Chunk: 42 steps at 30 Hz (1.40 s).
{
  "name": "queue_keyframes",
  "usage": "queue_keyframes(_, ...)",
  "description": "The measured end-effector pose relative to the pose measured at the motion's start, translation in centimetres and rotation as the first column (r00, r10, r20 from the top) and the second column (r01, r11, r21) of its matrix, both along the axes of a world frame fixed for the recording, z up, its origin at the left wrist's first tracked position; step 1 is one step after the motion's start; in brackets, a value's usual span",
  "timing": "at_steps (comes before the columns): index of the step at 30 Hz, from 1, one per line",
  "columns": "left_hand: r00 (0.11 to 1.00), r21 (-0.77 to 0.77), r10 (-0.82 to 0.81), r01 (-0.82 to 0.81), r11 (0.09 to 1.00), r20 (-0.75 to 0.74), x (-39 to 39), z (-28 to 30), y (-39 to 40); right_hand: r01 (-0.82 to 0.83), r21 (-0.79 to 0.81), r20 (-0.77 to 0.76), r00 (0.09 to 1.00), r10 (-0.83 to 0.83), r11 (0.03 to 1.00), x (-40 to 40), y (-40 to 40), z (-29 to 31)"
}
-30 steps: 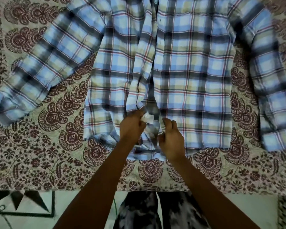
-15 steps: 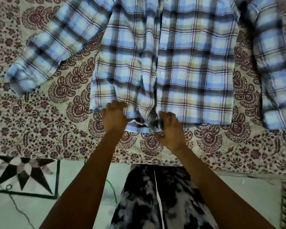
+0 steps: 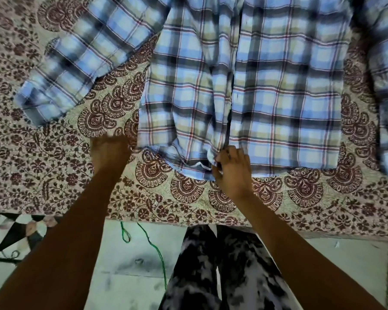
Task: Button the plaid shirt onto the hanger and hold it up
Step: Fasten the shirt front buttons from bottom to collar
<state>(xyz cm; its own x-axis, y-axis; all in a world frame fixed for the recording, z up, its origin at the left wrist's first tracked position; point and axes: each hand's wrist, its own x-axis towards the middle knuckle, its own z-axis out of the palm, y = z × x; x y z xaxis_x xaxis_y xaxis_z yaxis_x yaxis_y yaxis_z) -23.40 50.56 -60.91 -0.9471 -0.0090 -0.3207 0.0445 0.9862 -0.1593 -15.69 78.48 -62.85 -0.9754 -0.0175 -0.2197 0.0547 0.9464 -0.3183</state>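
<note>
A printed bedspread (image 3: 188, 193) carries the plaid shirt (image 3: 278, 97), spread flat, front up. It looks light, soft and limp; best gripped along the placket edges. The right hand (image 3: 231, 168) pinches the bottom hem at the placket. The left hand (image 3: 109, 153) rests beside the hem, blurred; I cannot tell its grip.

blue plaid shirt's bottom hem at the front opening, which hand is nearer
Right. The right hand pinches the blue plaid shirt at the hem by the front opening. The left hand lies on the patterned bedspread, beside the shirt's left corner.
</note>
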Motion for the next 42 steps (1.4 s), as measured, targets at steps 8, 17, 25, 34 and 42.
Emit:
queue_keyframes(8, 0.980, 0.315, -0.172, 0.134, 0.940, 0.096, -0.7, -1.4, 2.9, 0.172, -0.075, 0.120, 0.979, -0.162, 0.982, 0.3, -0.3, 0.1)
queue_keyframes(17, 0.874, 0.214, -0.482, 0.483, 0.849, -0.062, -2.7, -1.6, 1.8, 0.235, -0.185, 0.064, 0.972, -0.227, 0.954, 0.9, -0.9, -0.1)
queue_keyframes(25, 0.991, 0.134, -0.067, 0.052, 0.990, 0.115, -1.7, 0.4, -6.3, 0.076, -0.137, 0.166, 0.985, -0.052, 0.988, 2.6, -1.5, -0.9)
queue_keyframes(34, 0.994, 0.515, -0.036, 0.085, 0.853, -0.106, -2.4, 0.6, 5.0, 0.220, -0.156, 0.069, 0.975, -0.211, 0.963, 1.6, -0.5, 0.1)
queue_keyframes(42, 0.959, 0.841, -0.160, -0.118, 0.528, 0.235, 1.8, -0.9, 17.6, 0.357, -0.057, 0.232, 0.913, -0.335, 0.932, 0.3, 2.4, -0.3)
